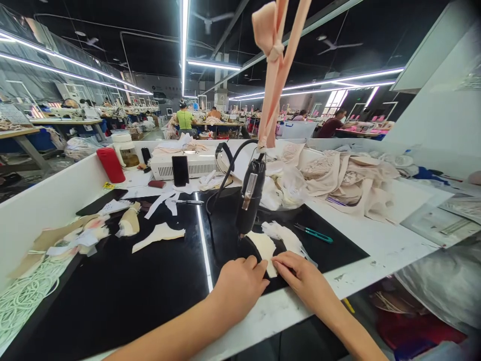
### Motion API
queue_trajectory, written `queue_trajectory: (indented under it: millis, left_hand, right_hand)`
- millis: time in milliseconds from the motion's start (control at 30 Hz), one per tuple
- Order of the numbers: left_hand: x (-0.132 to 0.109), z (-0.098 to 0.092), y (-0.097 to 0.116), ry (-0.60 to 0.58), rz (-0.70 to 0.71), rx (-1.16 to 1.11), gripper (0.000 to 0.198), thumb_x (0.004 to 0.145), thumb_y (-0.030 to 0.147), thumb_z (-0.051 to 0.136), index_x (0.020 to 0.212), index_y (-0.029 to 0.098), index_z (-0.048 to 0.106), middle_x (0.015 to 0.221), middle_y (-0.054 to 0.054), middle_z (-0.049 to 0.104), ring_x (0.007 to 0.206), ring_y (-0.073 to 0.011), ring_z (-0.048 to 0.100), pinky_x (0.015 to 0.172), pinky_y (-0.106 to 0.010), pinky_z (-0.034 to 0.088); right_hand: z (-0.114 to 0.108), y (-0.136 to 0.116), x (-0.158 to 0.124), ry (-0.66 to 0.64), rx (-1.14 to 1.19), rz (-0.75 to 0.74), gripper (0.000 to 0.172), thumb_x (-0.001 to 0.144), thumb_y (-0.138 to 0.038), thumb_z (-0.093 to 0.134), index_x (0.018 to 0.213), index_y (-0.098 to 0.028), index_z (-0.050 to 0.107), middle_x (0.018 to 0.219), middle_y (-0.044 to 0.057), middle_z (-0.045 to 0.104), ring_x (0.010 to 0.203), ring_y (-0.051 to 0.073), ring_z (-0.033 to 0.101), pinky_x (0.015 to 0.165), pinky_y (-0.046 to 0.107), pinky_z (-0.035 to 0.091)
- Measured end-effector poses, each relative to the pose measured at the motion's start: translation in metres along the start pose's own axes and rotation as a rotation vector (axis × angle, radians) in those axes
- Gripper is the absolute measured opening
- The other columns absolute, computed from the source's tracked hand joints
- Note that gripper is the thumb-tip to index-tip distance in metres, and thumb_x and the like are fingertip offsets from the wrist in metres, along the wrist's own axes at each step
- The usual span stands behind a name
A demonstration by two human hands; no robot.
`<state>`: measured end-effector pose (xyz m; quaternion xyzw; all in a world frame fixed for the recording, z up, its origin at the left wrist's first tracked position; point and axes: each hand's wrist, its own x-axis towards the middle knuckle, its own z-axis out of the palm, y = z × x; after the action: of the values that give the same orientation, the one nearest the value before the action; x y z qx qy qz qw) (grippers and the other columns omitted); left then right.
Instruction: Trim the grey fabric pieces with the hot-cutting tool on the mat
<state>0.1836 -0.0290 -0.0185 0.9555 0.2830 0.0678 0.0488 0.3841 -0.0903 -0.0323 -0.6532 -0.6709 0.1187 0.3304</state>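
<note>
A small curved cream fabric piece (263, 249) lies on the black mat between my hands. My left hand (240, 283) has its fingers curled in on the piece's left, lower edge, the fingertips partly hidden. On the opposite edge, my right hand (298, 273) pinches the fabric between thumb and fingers. Just above the piece hangs a black handheld tool (251, 193), tip down, tied to peach fabric strips (273, 75). Beyond my right hand sits a pile of similar cream pieces (287, 236). Teal thread snips (315, 233) rest to its right.
Another cream piece (160, 236) and a pen (188, 202) lie left on the black mat (150, 296). Green cords (30, 296) fill the left edge. A white vented box (203, 166), a phone (180, 170) and heaped beige fabric (345, 175) stand behind. Several people work farther back.
</note>
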Motion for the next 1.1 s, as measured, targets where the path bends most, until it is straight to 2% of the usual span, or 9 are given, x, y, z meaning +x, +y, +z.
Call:
queue_trajectory:
  millis: [200,367,500,600,700,833,933,1000,1100]
  left_hand:
    - [0.001,-0.003,0.003,-0.023,-0.02,-0.006,0.038,0.11,0.04,0.059,0.14,0.019,0.066,0.106,-0.012,0.074,0.095,-0.0309,0.074,0.079,-0.039,0.058]
    - [-0.001,-0.003,0.0,-0.003,-0.006,-0.072,0.036,0.111,0.041,0.057,0.138,0.02,0.067,0.108,-0.01,0.074,0.095,-0.0286,0.074,0.082,-0.039,0.057]
    - [0.0,0.001,-0.001,0.01,-0.014,-0.124,0.036,0.11,0.04,0.056,0.138,0.02,0.066,0.112,-0.011,0.074,0.099,-0.0298,0.073,0.086,-0.041,0.058]
    - [0.0,0.0,0.0,0.011,-0.037,-0.173,0.034,0.11,0.038,0.057,0.137,0.021,0.067,0.111,-0.01,0.074,0.101,-0.03,0.073,0.088,-0.041,0.057]
    - [-0.001,-0.002,0.002,0.004,-0.063,-0.252,0.03,0.108,0.034,0.058,0.131,0.018,0.07,0.109,-0.012,0.073,0.102,-0.0321,0.073,0.09,-0.043,0.056]
    - [-0.002,-0.002,-0.002,0.017,-0.097,-0.443,0.033,0.106,0.03,0.057,0.133,0.017,0.071,0.11,-0.015,0.073,0.107,-0.0356,0.07,0.096,-0.049,0.052]
    - [-0.002,-0.003,-0.012,0.038,-0.131,-0.677,0.036,0.106,0.03,0.049,0.131,0.019,0.073,0.108,-0.012,0.074,0.106,-0.0308,0.069,0.101,-0.045,0.048]
    - [-0.002,-0.006,-0.019,0.027,-0.17,-0.875,0.041,0.109,0.036,0.04,0.124,0.019,0.074,0.103,-0.009,0.075,0.099,-0.0256,0.069,0.097,-0.04,0.049]
    - [-0.006,-0.014,-0.028,-0.033,-0.254,-1.181,0.065,0.109,0.059,0.027,0.12,0.015,0.073,0.102,-0.01,0.074,0.091,-0.0213,0.067,0.087,-0.035,0.052]
  right_hand:
    - [-0.006,0.0,0.008,0.057,0.18,0.126,0.028,0.097,-0.045,0.062,0.085,-0.026,0.078,0.087,0.004,0.08,0.08,0.024,0.073,0.074,0.035,0.057]
    - [-0.014,-0.001,0.04,0.199,0.402,0.24,0.036,0.094,-0.057,0.066,0.09,-0.022,0.073,0.068,0.003,0.076,0.053,0.019,0.066,0.056,0.032,0.055]
    - [-0.023,-0.008,0.078,0.394,0.625,0.211,0.043,0.09,-0.066,0.068,0.094,-0.023,0.064,0.095,0.008,0.081,0.08,0.026,0.08,0.07,0.036,0.064]
    - [-0.032,-0.017,0.093,0.556,0.738,0.131,0.041,0.089,-0.064,0.072,0.099,-0.026,0.061,0.102,0.005,0.08,0.1,0.026,0.08,0.086,0.038,0.064]
    - [-0.042,-0.03,0.088,0.647,0.805,0.036,0.033,0.091,-0.058,0.074,0.101,-0.028,0.064,0.104,0.002,0.078,0.104,0.021,0.076,0.093,0.035,0.06]
    - [-0.044,-0.05,0.056,0.583,0.855,-0.011,0.035,0.096,-0.06,0.068,0.096,-0.026,0.072,0.082,0.001,0.073,0.08,0.017,0.069,0.077,0.028,0.058]
    - [-0.033,-0.061,0.026,0.491,0.863,-0.008,0.041,0.095,-0.064,0.069,0.088,-0.024,0.074,0.071,0.001,0.069,0.068,0.016,0.065,0.066,0.025,0.054]
    - [-0.022,-0.067,0.008,0.408,0.866,0.003,0.043,0.098,-0.063,0.066,0.085,-0.023,0.074,0.067,0.002,0.067,0.063,0.016,0.063,0.062,0.024,0.053]
    - [-0.003,-0.071,-0.011,0.288,0.88,0.03,0.042,0.103,-0.059,0.06,0.087,-0.023,0.074,0.067,0.002,0.066,0.063,0.016,0.063,0.061,0.025,0.053]
